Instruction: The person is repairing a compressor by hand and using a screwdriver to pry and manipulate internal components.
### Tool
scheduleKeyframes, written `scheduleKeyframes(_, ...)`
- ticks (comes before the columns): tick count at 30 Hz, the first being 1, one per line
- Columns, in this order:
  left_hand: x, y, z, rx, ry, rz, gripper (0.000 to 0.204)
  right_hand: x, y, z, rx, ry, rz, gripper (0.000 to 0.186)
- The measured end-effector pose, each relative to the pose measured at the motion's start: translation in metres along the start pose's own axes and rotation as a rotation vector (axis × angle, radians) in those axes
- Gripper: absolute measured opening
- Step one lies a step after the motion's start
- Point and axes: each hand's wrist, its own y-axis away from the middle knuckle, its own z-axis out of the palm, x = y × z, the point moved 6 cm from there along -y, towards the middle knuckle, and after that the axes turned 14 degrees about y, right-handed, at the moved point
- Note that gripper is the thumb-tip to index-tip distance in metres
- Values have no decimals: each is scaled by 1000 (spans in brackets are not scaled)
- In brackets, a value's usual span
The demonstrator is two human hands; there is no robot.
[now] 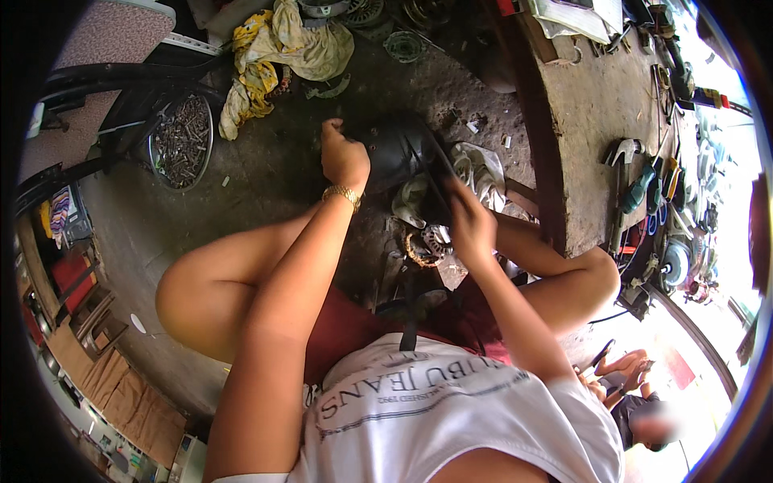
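Observation:
Between my bent knees, just above the floor, is a black, rounded, drum-like thing point(393, 151) with a smooth shiny side. My left hand point(346, 157), with a gold-coloured band at the wrist, is closed at its left end; the fingertips are partly hidden. On the other side my right hand point(473, 219) is closed around a dark, narrow bar point(440, 165) that slants against the drum's right end. Motion smears the bar and the right fingers, so its exact kind is unclear. Below them lies a ring-shaped part with copper-coloured windings point(420, 251), beside a crumpled whitish plastic bag point(481, 167).
A wooden bench point(584, 105) stands at the right, carrying a hammer point(624, 151) and several hand tools. Left of my hands, a round basin point(179, 145) holds small metal pieces. Yellow and whitish rags point(310, 50) lie farther off. Another person point(632, 394) sits at the lower right.

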Motion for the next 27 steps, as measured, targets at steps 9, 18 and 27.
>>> scheduleKeyframes(9,-2,-1,-5,60,-38,-63,37,-16,31,-28,-44,56,0,30)
scheduleKeyframes(18,11,4,1,-23,-90,-34,38,0,-58,42,57,-134,-29,26)
scheduleKeyframes(27,5,-2,-6,0,-61,-102,37,-3,49,-33,-40,15,-7,32)
